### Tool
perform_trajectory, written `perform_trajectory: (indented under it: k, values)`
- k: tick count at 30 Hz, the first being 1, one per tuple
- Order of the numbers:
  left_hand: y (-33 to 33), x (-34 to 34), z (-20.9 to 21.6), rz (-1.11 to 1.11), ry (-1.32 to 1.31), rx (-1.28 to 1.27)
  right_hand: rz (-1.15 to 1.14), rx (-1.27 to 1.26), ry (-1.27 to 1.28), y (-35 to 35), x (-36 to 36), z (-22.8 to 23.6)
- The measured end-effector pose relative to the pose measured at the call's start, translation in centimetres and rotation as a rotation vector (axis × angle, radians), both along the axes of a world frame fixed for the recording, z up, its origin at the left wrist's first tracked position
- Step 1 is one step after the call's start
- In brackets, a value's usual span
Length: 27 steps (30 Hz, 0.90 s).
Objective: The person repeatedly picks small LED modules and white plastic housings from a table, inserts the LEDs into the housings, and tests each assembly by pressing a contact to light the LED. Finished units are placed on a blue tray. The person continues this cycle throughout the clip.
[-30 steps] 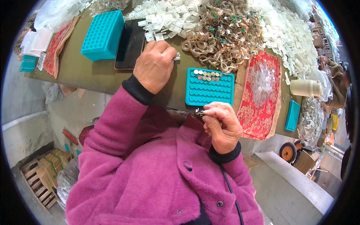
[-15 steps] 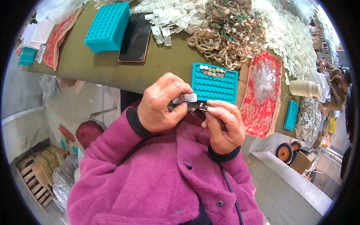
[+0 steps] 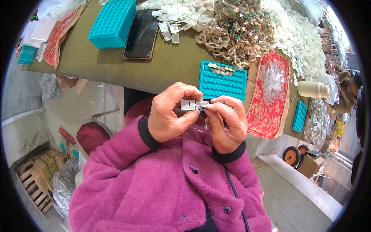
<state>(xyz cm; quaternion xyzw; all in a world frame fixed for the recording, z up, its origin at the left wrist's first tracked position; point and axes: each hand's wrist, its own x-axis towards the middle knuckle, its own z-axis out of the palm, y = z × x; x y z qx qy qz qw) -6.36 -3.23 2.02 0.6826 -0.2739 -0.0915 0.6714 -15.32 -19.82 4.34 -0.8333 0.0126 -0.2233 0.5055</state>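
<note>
At centre frame, a white case (image 3: 188,104) is gripped by fingers of the left hand (image 3: 167,112), a small part (image 3: 203,103) by the right hand (image 3: 228,125). Likely light and stiff, the case is best held edgewise.

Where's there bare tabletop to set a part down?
Bare green tabletop lies between the phone and the flat teal tray, and between the left red cloth and the tall teal block. It's crowded farther back, under white plastic pieces and tangled brownish strips.
</note>
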Motion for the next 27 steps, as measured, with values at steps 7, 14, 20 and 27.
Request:
perform_trajectory:
  k: [7,14,20,27]
  values:
    - [0.6,-0.5,-0.5,-0.019,0.076,-0.117,0.023,-0.083,-0.047,0.2,0.1,-0.3]
    - [2.1,-0.9,-0.6,-0.220,0.498,-0.155,0.098,-0.080,-0.031,-0.1,0.0,-0.7]
    - [1.9,-1.0,-0.1,-0.271,0.775,-0.350,0.134,-0.040,-0.032,-0.1,-0.7,-0.7]
    - [1.4,-2.1,0.5,-0.172,0.650,-0.316,0.026,-0.064,-0.040,0.1,-1.5,-0.8]
